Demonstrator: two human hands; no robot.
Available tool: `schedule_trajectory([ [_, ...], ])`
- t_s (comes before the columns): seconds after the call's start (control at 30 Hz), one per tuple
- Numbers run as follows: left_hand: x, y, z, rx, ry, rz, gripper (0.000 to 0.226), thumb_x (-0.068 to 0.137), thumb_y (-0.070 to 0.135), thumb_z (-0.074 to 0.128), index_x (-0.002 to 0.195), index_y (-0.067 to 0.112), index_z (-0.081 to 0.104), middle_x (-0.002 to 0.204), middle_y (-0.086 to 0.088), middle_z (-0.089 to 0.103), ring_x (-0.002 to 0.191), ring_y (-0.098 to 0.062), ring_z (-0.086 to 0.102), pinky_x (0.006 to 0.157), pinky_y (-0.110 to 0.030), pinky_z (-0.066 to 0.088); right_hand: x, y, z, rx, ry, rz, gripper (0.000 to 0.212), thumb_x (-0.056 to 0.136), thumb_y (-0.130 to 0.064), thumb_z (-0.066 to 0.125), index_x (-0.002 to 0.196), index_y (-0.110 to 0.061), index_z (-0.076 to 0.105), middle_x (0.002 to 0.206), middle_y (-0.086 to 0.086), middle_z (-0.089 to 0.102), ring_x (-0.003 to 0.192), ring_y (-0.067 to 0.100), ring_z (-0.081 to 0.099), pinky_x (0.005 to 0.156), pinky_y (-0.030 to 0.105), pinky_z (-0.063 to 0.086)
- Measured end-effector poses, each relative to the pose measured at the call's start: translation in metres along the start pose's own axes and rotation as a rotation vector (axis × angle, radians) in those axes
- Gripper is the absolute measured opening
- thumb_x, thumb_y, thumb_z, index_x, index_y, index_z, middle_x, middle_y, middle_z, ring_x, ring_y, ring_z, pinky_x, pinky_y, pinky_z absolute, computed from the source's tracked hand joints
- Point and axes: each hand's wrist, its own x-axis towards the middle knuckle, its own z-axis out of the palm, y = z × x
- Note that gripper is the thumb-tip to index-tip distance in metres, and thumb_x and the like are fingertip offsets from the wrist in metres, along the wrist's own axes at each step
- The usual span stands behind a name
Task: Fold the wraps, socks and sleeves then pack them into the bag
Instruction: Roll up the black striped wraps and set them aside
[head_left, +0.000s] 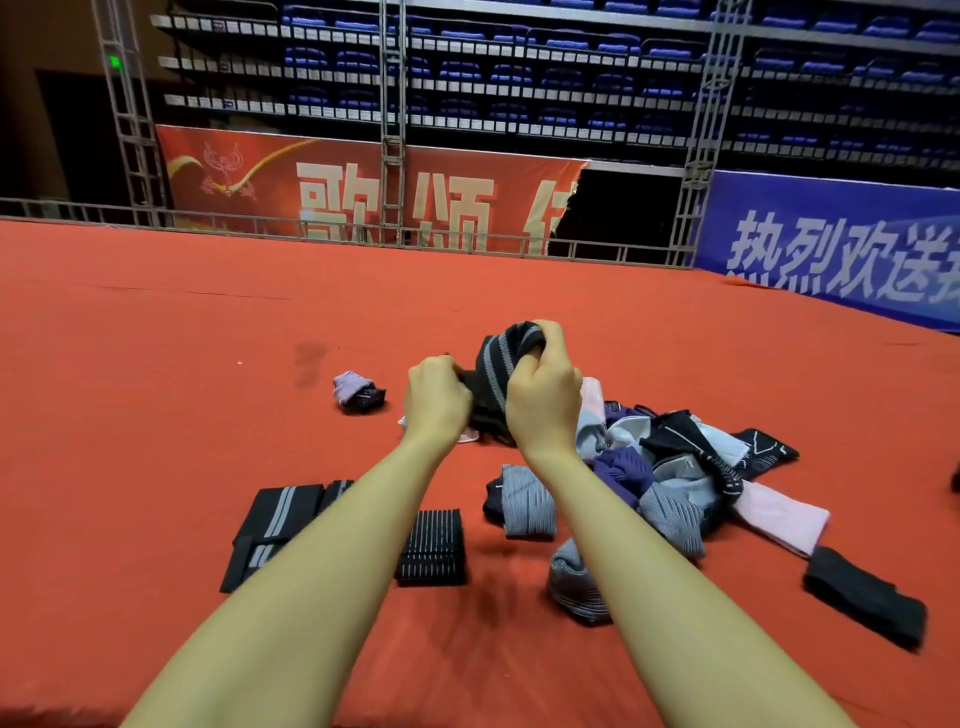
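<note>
Both my hands hold up one black wrap with grey stripes (500, 364) above the red carpet. My left hand (435, 400) grips its left end, my right hand (543, 395) grips its bunched top. Below and to the right lies a loose pile of socks and sleeves (670, 467) in black, purple, pale blue and pink. Folded pieces lie nearer me: a black wrap with grey stripes (280, 519) on the left, a black ribbed piece (432, 545) in the middle, a grey striped one (524, 501). A rolled purple and black sock (358, 392) sits apart on the left. No bag shows.
The red carpet (156, 389) stretches wide on all sides. A black sleeve (865, 597) lies at the right, a grey bundle (574, 584) by my right forearm. A metal rail (337, 231), banners and rows of blue seats stand at the back.
</note>
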Motion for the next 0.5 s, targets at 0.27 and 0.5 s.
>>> schedule_trajectory([
  [0.27,0.01,-0.006,-0.011,0.052,0.035,0.144,0.033,0.078,-0.001,0.048,0.099,0.013,0.07,0.109,-0.01,0.067,0.107,-0.031,0.058,0.089,-0.039,0.046,0.009,0.012,-0.004,-0.128,-0.105,-0.15,0.061,0.072,0.002,0.031,0.122,-0.018,0.061,0.094,0.014,0.059,0.086,0.038,0.055,0.075,0.044,0.042],
  [0.5,0.011,0.002,-0.026,-0.111,0.165,0.161,0.049,0.082,-0.002,0.05,0.13,0.005,0.042,0.098,-0.021,0.062,0.091,-0.037,0.058,0.071,-0.038,0.043,0.024,0.026,-0.012,-0.411,-0.076,-0.278,0.05,0.067,0.009,0.047,0.108,-0.016,0.062,0.093,0.005,0.063,0.088,0.03,0.054,0.078,0.035,0.024],
])
